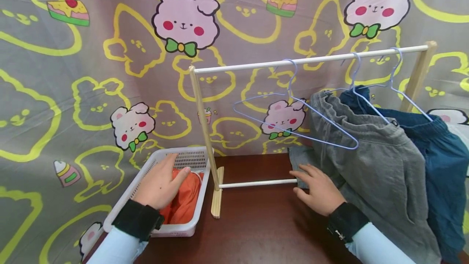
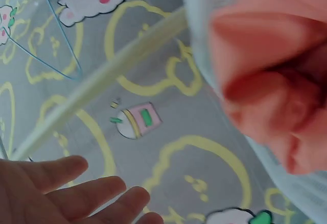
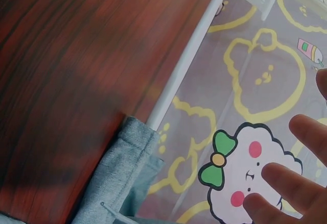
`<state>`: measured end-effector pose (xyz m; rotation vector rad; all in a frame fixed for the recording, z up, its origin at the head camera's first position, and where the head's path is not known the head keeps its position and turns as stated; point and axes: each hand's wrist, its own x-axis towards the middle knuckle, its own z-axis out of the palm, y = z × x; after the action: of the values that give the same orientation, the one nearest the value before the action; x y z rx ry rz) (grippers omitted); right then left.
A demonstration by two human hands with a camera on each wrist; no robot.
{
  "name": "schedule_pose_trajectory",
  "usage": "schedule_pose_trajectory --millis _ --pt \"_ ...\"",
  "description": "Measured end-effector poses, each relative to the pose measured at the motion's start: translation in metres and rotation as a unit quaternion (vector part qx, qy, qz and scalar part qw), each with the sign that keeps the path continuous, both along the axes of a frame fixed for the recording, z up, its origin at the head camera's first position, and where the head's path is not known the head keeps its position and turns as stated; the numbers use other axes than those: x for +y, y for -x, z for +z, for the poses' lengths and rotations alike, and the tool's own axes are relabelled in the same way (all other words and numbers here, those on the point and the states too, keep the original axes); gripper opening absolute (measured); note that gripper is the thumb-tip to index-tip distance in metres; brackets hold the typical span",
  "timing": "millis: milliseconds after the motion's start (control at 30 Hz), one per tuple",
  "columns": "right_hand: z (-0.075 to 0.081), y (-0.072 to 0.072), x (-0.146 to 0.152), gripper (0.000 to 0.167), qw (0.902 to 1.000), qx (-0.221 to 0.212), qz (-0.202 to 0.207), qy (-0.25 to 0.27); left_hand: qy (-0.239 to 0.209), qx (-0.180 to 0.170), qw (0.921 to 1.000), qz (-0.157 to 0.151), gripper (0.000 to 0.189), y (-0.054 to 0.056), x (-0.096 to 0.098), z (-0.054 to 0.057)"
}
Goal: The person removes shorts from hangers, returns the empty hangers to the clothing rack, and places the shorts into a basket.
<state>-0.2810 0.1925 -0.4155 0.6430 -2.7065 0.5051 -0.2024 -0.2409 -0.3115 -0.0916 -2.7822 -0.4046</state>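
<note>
Above a white plastic basket (image 1: 183,230) my left hand (image 1: 157,183) hovers with its fingers extended and nothing in its grasp. An orange garment (image 1: 187,201) lies crumpled in that basket, and a pale cord shows on it. In the left wrist view the orange cloth (image 2: 276,66) fills the right side, apart from the fingers (image 2: 87,198). My right hand (image 1: 318,188) is held out with spread fingers near the grey trousers (image 1: 381,166), holding nothing. A lilac wire hanger (image 1: 322,117) without clothing hangs on the rack's white top rail (image 1: 242,67).
The rack's wooden left post (image 1: 205,129) stands between basket and hanger, with a lower bar (image 1: 260,183) behind. Dark blue trousers (image 1: 441,166) hang at the far right. The dark red tabletop (image 1: 256,223) meets a patterned curtain (image 1: 91,113).
</note>
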Motion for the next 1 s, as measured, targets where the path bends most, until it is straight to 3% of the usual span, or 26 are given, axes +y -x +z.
schedule_pose_trajectory --millis 133,400,633,767,1000 --pt "-0.001 -0.002 -0.001 0.052 1.0 -0.001 -0.002 0.008 -0.012 0.017 0.9994 -0.029 0.081 0.014 0.014 0.009" --pt "0.0 -0.003 -0.001 0.05 0.9998 0.001 -0.001 0.019 -0.057 0.021 0.9966 -0.055 0.082 0.047 0.034 0.023" --pt "0.001 -0.003 0.003 0.049 0.9997 -0.01 -0.008 0.02 -0.111 0.061 0.9905 -0.053 0.079 0.077 0.05 0.025" --pt "0.0 -0.003 0.003 0.048 0.9996 -0.018 -0.012 0.019 -0.161 0.085 0.9818 -0.054 0.078 0.091 0.056 0.024" --pt "-0.002 -0.004 0.002 0.047 0.9996 -0.017 -0.012 0.019 -0.265 0.106 0.9551 -0.079 0.072 0.109 0.063 0.021"
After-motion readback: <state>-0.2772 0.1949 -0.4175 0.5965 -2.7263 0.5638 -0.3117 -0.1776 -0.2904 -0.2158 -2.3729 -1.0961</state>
